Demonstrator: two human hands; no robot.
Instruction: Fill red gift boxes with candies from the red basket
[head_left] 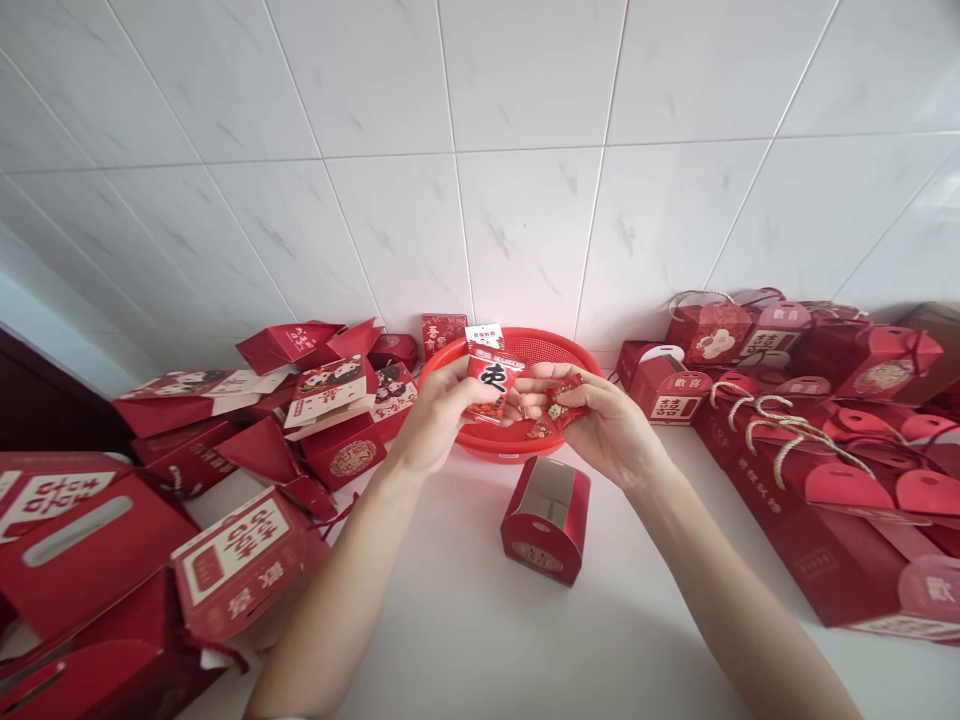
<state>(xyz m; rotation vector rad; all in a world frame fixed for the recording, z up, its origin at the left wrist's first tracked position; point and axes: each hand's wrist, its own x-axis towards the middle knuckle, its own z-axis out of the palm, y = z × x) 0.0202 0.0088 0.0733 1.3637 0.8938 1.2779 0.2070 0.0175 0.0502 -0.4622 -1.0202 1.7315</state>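
Observation:
Over a red plastic basket (540, 345), my left hand (442, 415) grips a small red snack packet (491, 388) with a black character on it, thumb on its front. Beside it, my right hand (600, 410) holds red candy packets (561, 402) between thumb and fingers; how many cannot be made out. A few more red wrapped pieces (536, 430) lie in the basket below. In front of the basket stands a red gift box (546, 520), its top open and a gold emblem on the near end.
Red gift boxes (247, 540), several open or tipped, are heaped on the left. On the right, more red boxes (795, 500) with rope handles (787, 430) stand in rows. A tiled wall (525, 200) rises behind the white table (465, 620).

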